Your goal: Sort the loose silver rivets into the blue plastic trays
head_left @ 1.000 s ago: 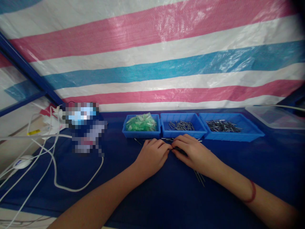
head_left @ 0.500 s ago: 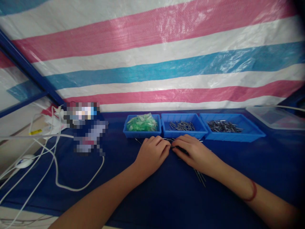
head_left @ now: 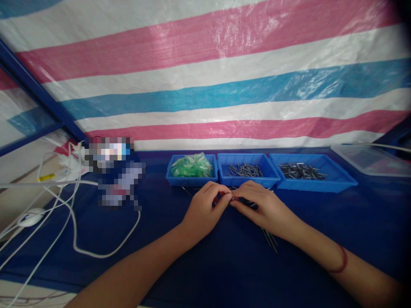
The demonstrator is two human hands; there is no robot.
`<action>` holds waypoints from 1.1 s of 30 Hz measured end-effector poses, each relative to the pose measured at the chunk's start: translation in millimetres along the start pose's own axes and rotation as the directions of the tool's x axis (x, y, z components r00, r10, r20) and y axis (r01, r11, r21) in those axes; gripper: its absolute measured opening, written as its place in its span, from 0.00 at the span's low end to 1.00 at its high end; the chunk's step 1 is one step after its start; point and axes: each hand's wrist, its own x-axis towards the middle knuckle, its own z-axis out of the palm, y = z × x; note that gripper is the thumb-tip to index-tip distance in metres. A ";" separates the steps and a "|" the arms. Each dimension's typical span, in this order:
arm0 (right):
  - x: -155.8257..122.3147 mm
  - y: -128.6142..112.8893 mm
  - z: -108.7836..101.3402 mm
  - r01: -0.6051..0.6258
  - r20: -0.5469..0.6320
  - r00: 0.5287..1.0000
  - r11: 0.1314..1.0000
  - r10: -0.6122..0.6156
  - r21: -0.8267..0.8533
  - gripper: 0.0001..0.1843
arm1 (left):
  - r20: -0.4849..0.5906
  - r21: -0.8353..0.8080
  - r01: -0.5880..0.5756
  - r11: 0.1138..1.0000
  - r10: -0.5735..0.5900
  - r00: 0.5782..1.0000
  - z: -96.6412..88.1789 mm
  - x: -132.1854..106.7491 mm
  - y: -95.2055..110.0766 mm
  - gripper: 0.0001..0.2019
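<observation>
My left hand (head_left: 202, 211) and my right hand (head_left: 268, 207) meet at the fingertips over the dark blue tabletop (head_left: 205, 273). Thumb and forefinger of each are pinched together, and what they grip is too small and covered to make out. Dark thin pieces show in the shadow beneath my right fingers; whether they are held or lie on the table I cannot tell. Below my right palm several thin metal rods (head_left: 269, 239) lie on the table. Another thin rod (head_left: 186, 191) lies left of my left hand, and more are partly hidden behind both hands.
Behind my hands stand three blue bins: the left bin (head_left: 192, 182) with green-and-clear plastic packets (head_left: 192, 166), the middle bin (head_left: 248, 180) and right bin (head_left: 321, 185) with short metal pins. White cables (head_left: 96, 255) sprawl left. A clear plastic lid (head_left: 369, 160) lies right. A striped sheet (head_left: 205, 98) hangs behind.
My left hand has turned slightly, its forefinger now arched so a gap shows above the thumb. The fingertips of both hands have come closer together. The bins and rods look unmoved.
</observation>
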 end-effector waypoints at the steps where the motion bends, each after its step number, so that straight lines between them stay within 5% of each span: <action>1: 0.2 0.0 0.0 -0.005 -0.003 1.000 1.000 0.005 0.003 0.09 | -0.004 -0.004 0.006 1.000 -0.006 1.000 -0.2 0.0 0.4 0.07; 15: -1.1 1.5 2.1 -0.098 -0.006 0.995 0.988 0.099 0.118 0.09 | -0.021 -0.035 -0.031 0.999 0.031 0.999 0.5 -1.9 3.9 0.06; 26: -1.8 8.6 -4.2 -0.077 -0.152 0.985 0.996 0.085 0.053 0.08 | -0.003 -0.023 -0.021 1.000 0.021 1.000 -2.9 -0.3 -1.1 0.07; 33: -1.0 4.4 -13.6 -0.099 -0.114 0.988 0.992 0.107 0.077 0.07 | 0.050 0.070 -0.022 0.997 0.019 0.999 -3.0 0.7 -6.6 0.08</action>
